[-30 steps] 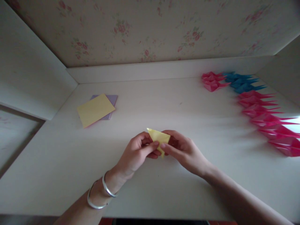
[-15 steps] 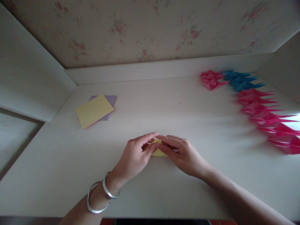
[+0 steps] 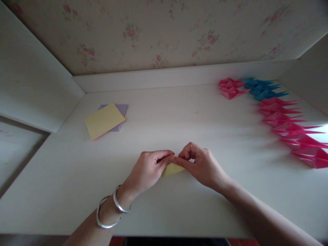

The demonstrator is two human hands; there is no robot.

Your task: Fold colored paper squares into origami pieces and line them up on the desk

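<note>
Yellow ppr [image 3: 174, 169] btwn both hands [image 3: 148, 169] [image 3: 205, 168], partly hidden

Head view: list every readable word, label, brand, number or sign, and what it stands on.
None: no text can be read. The folded yellow paper, flat yellow sheet, pink shapes, blue shapes and bangles show no lettering; the wallpaper shows only flowers.

Paper sheets [image 3: 105, 121] lie on the tabletop [image 3: 156, 119] at centre left, origami figures [image 3: 288, 129] along the right; folded paper [image 3: 173, 169] is between left hand [image 3: 148, 171] and right hand [image 3: 206, 169], below centre
</note>
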